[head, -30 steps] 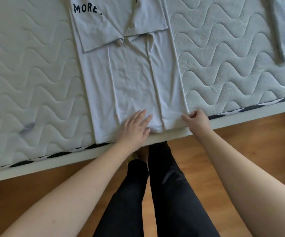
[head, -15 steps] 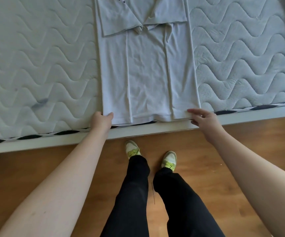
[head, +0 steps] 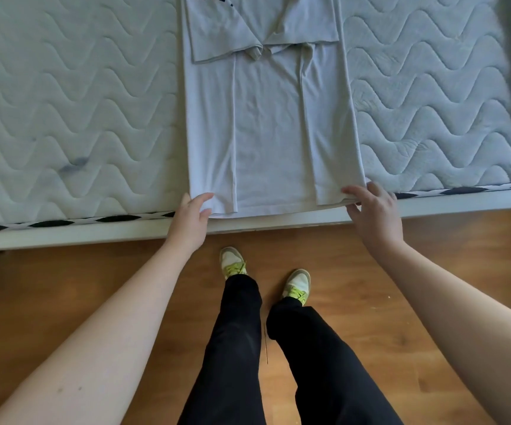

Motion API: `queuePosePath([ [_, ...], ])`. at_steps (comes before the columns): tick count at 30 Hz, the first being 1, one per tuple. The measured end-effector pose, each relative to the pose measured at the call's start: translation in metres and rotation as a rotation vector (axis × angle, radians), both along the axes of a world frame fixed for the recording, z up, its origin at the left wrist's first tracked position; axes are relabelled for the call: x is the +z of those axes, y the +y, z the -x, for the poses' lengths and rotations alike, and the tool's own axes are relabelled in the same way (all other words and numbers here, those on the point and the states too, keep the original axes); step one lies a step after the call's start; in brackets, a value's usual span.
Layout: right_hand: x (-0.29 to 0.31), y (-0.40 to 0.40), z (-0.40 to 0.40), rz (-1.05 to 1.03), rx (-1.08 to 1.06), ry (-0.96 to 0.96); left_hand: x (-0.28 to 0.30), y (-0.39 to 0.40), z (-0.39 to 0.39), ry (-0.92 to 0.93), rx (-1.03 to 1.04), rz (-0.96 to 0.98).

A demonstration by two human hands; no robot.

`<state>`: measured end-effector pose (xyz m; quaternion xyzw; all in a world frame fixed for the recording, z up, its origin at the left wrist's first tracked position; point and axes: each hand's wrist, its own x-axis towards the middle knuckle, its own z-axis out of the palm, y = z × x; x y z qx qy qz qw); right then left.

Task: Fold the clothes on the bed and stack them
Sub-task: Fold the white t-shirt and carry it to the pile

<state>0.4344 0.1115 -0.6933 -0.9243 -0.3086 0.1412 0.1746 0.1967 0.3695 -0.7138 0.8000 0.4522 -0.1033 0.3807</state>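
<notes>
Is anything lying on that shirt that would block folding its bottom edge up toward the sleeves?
Nothing visible does. The left hand and right hand grip the white T-shirt's bottom corners, and the cloth ahead lies bare up to the folded sleeves.

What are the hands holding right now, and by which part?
Both hold the white T-shirt by its bottom hem: left hand pinches the left corner, right hand grips the right corner, at the mattress edge.
</notes>
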Motion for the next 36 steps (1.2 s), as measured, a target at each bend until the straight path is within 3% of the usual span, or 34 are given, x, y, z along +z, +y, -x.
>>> queuePosePath([
  [3,-0.010,-0.001,0.004,0.012,0.003,-0.030,0.000,-0.008,0.005,0.080,-0.056,0.013],
  [7,-0.018,0.001,0.004,-0.028,-0.054,-0.085,0.003,-0.013,-0.001,0.045,-0.057,-0.290],
  [11,-0.016,0.007,-0.001,-0.001,-0.058,-0.161,0.010,-0.006,-0.015,-0.005,0.001,-0.421],
  [16,-0.002,0.009,-0.020,-0.070,0.250,-0.221,0.029,0.010,-0.028,-0.167,-0.246,-0.659],
  [20,0.017,0.006,-0.029,-0.075,0.319,-0.169,0.053,0.020,-0.032,-0.213,-0.532,-0.518],
  [27,0.088,-0.014,-0.048,-0.110,0.539,-0.227,0.130,0.022,-0.015,-0.232,-0.537,-0.470],
  [36,0.189,-0.057,-0.010,-0.038,0.600,-0.251,0.211,-0.030,0.029,0.012,-0.569,-0.306],
])
